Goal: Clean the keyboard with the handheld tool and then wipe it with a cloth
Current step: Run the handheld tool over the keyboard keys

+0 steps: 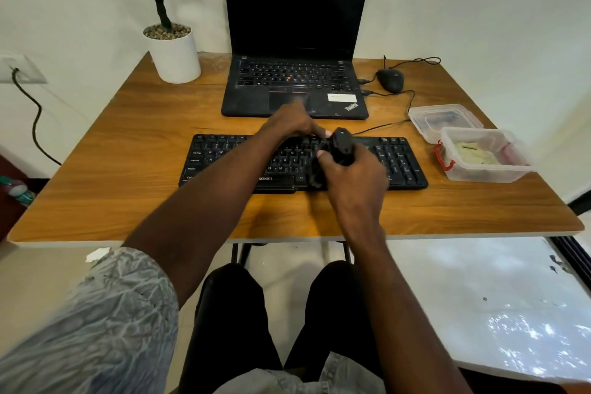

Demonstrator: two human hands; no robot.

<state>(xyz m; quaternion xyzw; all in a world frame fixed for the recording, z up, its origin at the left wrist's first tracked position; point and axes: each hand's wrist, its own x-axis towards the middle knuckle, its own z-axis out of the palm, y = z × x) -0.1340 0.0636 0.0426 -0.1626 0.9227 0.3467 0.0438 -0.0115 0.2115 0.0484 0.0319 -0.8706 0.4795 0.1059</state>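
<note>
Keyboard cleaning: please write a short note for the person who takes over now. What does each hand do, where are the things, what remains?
Right hand grips the black handheld tool over the middle of the keyboard.
Left hand rests at the keyboard's far edge, fingers curled; what it holds, if anything, is unclear.
Pale cloth lies in the open plastic box to the right, untouched.
Tool cleaning under way; wiping remains.

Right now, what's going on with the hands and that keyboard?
Right hand grips black handheld tool over keyboard. Left hand rests at keyboard's top edge, fingers curled. Cloth not picked up. Nothing blocking.
</note>
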